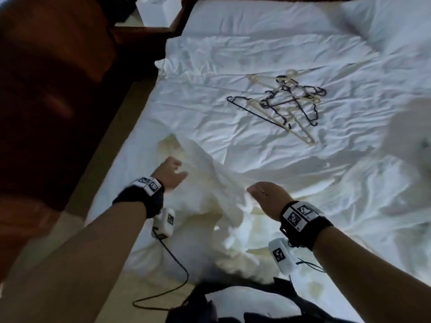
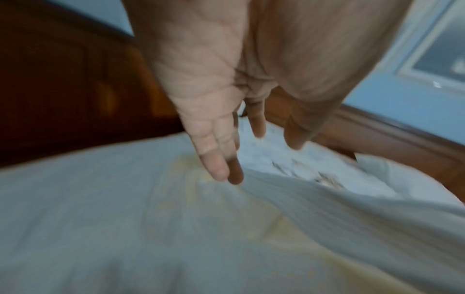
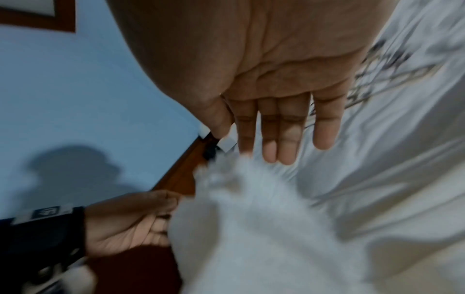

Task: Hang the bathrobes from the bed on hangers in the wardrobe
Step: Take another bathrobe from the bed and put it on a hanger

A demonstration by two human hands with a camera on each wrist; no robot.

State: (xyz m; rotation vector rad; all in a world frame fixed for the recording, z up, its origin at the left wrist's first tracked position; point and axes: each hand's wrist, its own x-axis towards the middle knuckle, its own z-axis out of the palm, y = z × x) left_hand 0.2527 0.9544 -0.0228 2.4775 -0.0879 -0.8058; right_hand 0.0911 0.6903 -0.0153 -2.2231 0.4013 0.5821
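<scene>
Your left hand (image 1: 171,173) and right hand (image 1: 268,198) are both spread flat, holding nothing, fingers over one rumpled white bathrobe (image 1: 210,206) on the bed (image 1: 233,54). Farther off lies a tangled pile of hangers (image 1: 283,103), too jumbled to count.

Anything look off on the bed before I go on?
Yes: the hangers lie in a tangled pile mid-bed, black and cream ones interlocked. The bathrobe is crumpled at the near edge between the open left hand and right hand. No damage visible.
</scene>
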